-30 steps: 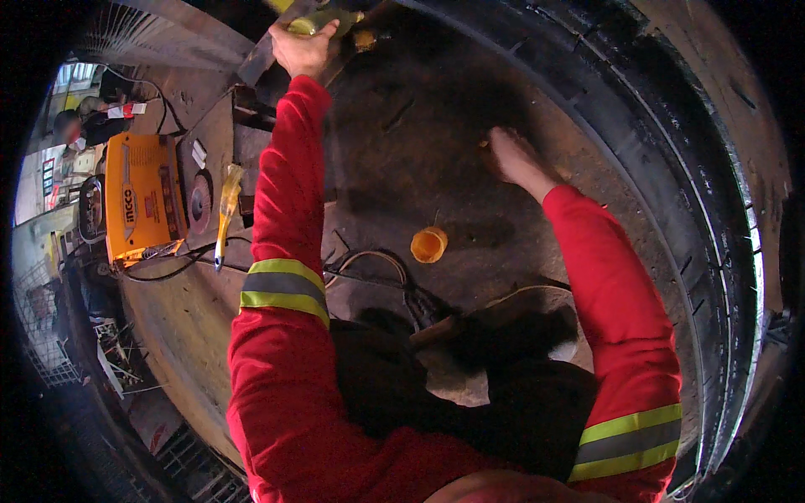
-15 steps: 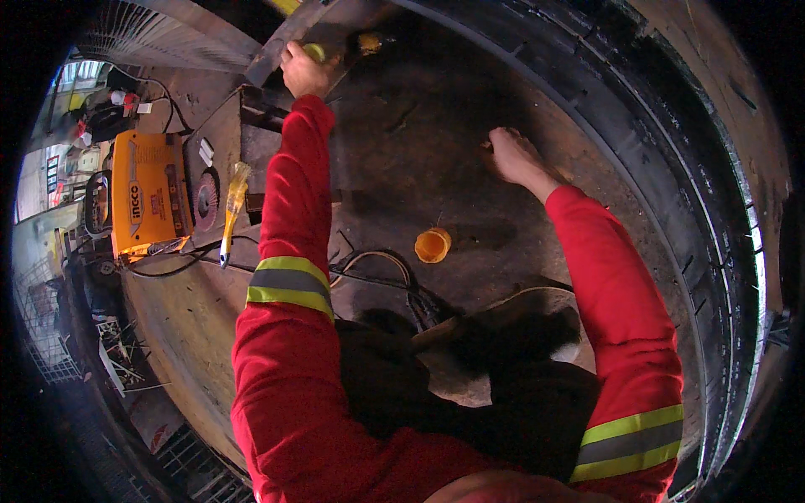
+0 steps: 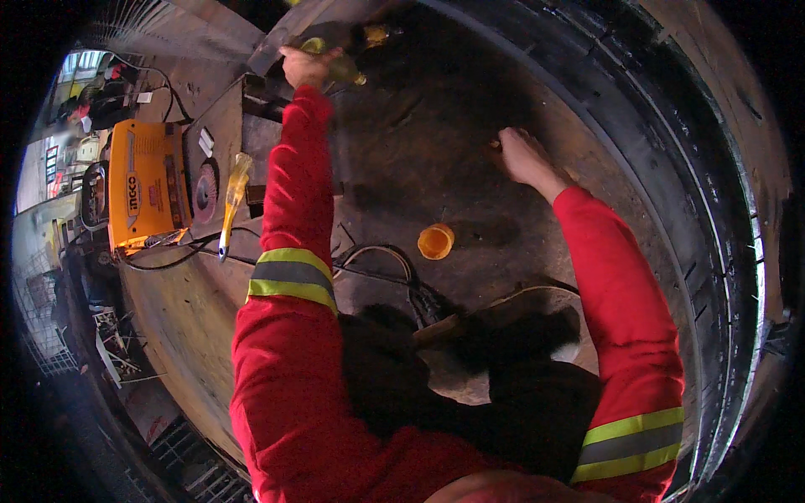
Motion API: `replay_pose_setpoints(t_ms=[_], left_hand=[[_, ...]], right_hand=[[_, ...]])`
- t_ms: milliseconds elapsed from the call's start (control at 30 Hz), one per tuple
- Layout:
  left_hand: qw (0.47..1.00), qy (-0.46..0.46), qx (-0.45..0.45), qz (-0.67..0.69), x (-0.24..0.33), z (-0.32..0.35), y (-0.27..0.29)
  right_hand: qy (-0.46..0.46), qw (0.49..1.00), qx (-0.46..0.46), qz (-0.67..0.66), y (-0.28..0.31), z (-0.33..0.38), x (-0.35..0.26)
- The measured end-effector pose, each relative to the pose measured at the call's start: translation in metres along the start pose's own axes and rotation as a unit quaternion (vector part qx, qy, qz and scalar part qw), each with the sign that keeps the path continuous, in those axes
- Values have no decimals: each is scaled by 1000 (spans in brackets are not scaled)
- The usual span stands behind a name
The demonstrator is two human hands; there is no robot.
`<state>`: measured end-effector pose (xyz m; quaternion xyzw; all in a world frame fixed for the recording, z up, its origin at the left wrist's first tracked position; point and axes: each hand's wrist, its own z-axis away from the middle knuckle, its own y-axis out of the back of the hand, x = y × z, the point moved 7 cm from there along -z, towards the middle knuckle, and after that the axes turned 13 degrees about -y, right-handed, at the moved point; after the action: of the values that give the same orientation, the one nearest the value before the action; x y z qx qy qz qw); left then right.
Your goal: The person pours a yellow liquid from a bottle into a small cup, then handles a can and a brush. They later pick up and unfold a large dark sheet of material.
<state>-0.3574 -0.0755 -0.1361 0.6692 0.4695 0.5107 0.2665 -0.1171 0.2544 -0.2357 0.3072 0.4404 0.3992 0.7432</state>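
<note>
Head view: the left hand (image 3: 303,65) is clenched round a yellow-green tool (image 3: 340,67) at the far rim of the big tyre (image 3: 671,168); the right hand (image 3: 521,155) presses fingers-down on its dark inner lining. The step looks like lining repair; next calls for bringing the tool across to that spot

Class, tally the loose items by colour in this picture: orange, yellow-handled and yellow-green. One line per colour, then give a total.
Orange: 2, the machine case and the small cup.
Yellow-handled: 1, the brush.
Yellow-green: 1, the tool in the left hand.
Total: 4
</note>
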Motion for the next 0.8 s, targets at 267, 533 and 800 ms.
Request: replay_pose_setpoints(t_ms=[267, 533, 800], left_hand=[[994, -20, 107, 8, -17, 5, -11], [977, 16, 137, 162, -71, -21, -32], [978, 70, 164, 107, -62, -14, -31]], right_hand=[[-84, 993, -10, -82, -14, -3, 25], [-124, 968, -87, -199, -27, 2, 29], [-111, 985, -102, -83, -29, 5, 31]])
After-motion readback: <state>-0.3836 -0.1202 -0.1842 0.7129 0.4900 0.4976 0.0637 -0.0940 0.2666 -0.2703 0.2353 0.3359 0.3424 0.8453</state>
